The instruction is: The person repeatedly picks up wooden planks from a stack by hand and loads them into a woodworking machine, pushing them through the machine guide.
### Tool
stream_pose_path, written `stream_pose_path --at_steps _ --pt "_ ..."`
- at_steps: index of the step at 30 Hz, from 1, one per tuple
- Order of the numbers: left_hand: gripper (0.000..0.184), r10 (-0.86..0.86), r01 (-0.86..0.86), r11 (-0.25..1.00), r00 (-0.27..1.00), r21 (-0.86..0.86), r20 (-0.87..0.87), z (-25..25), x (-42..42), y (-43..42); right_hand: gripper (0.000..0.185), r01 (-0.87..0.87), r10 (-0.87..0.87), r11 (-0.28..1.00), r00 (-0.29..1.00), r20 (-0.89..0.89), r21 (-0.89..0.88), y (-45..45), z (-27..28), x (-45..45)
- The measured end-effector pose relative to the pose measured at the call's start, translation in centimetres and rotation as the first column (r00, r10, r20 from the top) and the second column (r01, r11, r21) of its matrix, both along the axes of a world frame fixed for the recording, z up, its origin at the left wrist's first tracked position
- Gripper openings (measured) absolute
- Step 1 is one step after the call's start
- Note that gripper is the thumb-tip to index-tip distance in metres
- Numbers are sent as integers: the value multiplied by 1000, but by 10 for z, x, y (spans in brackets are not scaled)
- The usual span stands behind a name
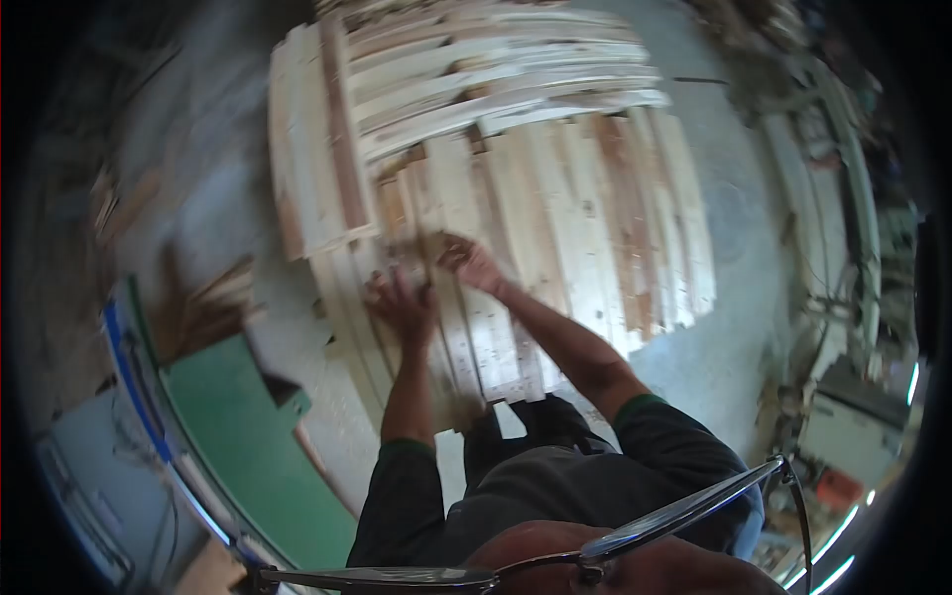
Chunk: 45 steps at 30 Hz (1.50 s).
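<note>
Many narrow wooden boards (555, 218) lie side by side in a broad layer in front of me. My left hand (402, 305) is over the boards at the near left, its fingers spread and slightly blurred. Just to its right, my right hand (476, 266) bends its fingers inward above the upper part of a board (454, 322). Whatever those fingers pinch, if anything, is too blurred to make out. Both palms face away from view.
Beyond, more planks (496, 74) lie crosswise, beside a lengthwise group (315, 139) at left. A green panel (258, 436) stands at lower left, near wood scraps (218, 297). A grey box (853, 426) is at right. Concrete floor (739, 208) surrounds the boards.
</note>
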<state>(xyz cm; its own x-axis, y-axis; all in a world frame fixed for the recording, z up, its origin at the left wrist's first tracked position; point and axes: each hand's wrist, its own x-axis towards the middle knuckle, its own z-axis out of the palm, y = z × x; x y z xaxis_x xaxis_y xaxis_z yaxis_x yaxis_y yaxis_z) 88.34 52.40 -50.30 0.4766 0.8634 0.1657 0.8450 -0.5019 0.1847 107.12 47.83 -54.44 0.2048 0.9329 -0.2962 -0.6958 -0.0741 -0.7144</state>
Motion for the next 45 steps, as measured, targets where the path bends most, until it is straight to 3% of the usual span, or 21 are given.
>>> stream_pose_path --at_steps 1,2,6,8,12,14,15,16,18,19,20,21,22,24,26,30,33,37,39,43,45 --pt "88 21 -22 999 998 -25 -65 5 4 -1 68 41 -11 995 949 315 -88 17 29 7" --pt "88 28 -30 999 995 -19 -97 7 5 -1 68 -15 175 946 863 474 -324 37 74 18" --pt "91 33 -71 985 972 -155 -234 8 8 -2 76 21 116 961 875 471 -276 117 91 29" --pt "93 37 -80 979 973 -186 -229 10 10 0 85 12 120 978 779 616 -206 160 86 30" --pt "93 46 -98 967 975 -237 -218 14 10 0 90 55 84 966 855 511 -251 238 79 23" --pt "93 41 -101 949 979 -299 -199 16 11 2 98 44 271 910 690 671 -413 278 48 26" --pt "93 46 -103 950 980 -294 -195 17 11 3 98 41 271 912 687 675 -408 297 33 18" --pt "92 43 -104 946 979 -307 -200 17 11 3 102 54 -50 987 998 31 -149 316 15 9" --pt "92 36 -101 941 979 -324 -202 21 12 5 109 115 -47 982 916 -399 150 329 -6 14" --pt "92 39 -100 943 980 -316 -194 20 13 6 114 150 38 952 808 -588 267 331 17 19" --pt "92 42 -99 945 982 -311 -186 20 12 5 113 86 -66 994 960 -273 61 314 37 20" --pt "92 43 -96 948 983 -304 -176 20 12 5 114 100 -86 983 992 93 -155 302 67 24" --pt "92 48 -98 949 985 -299 -167 20 10 4 118 130 -142 979 988 -66 -159 304 67 27" --pt "92 63 -125 921 982 -368 -177 22 12 6 118 153 -159 978 987 -34 -139 299 67 31" --pt "93 60 -107 948 985 -299 -161 21 11 5 115 191 -201 974 977 -78 -123 294 67 41" --pt "90 73 -107 956 989 -274 -133 26 11 7 99 74 -88 991 988 -123 -111 257 95 77" --pt "92 74 -103 949 992 -298 -105 28 10 7 81 -23 23 1000 999 -25 -12 216 103 97" --pt "93 52 -62 974 997 -217 -51 16 3 1 63 -23 45 993 982 186 -117 128 122 101" --pt "94 55 -69 966 997 -250 -60 8 -1 -1 60 -151 124 976 977 -172 -155 70 143 90" --pt "89 70 -71 973 997 -222 -12 12 3 0 64 -118 71 964 978 -198 -238 -42 175 68" --pt "84 78 -74 976 997 -206 12 21 1 -7 68 -134 54 963 946 -321 -233 -92 182 57"
